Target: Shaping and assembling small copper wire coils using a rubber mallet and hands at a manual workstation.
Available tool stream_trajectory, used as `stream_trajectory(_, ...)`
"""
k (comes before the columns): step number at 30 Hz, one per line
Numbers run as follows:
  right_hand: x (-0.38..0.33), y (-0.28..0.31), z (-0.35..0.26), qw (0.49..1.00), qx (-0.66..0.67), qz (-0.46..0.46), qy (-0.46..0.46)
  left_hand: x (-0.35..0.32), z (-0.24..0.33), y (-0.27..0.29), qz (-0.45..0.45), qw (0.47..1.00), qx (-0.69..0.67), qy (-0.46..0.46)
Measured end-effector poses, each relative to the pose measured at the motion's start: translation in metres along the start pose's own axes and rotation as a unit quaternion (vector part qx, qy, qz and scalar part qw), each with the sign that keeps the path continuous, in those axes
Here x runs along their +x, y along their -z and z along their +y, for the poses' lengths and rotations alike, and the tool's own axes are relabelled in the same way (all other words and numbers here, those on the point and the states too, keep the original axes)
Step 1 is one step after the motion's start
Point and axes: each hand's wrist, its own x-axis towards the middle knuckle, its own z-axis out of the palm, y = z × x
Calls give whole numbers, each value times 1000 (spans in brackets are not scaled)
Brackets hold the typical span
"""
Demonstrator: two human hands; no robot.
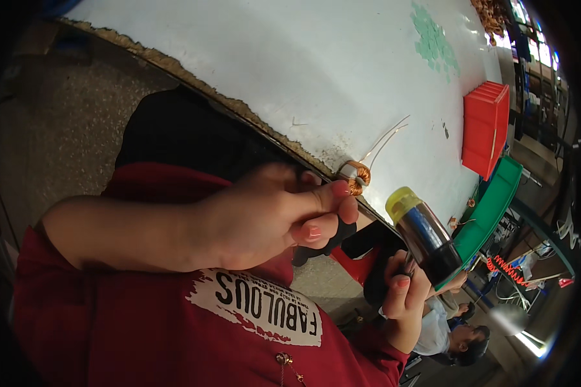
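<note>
Bright tabletop glare, dark fisheye-warped edges

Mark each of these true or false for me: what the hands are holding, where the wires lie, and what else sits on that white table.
1. The left hand pinches a small ring wound with copper wire. True.
2. The right hand holds a tool with a yellow cap. True.
3. The ring's wire leads lie over the white table. True.
4. The red bins on the table are blue. False: they are red.
5. The right hand rests flat on the table. False: it grips the tool beside the table's edge.
</note>
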Motion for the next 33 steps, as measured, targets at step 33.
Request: stream_trajectory(33,20,-11,-9,961,-189,164,114,5,-3,0,9,1000,9,-3)
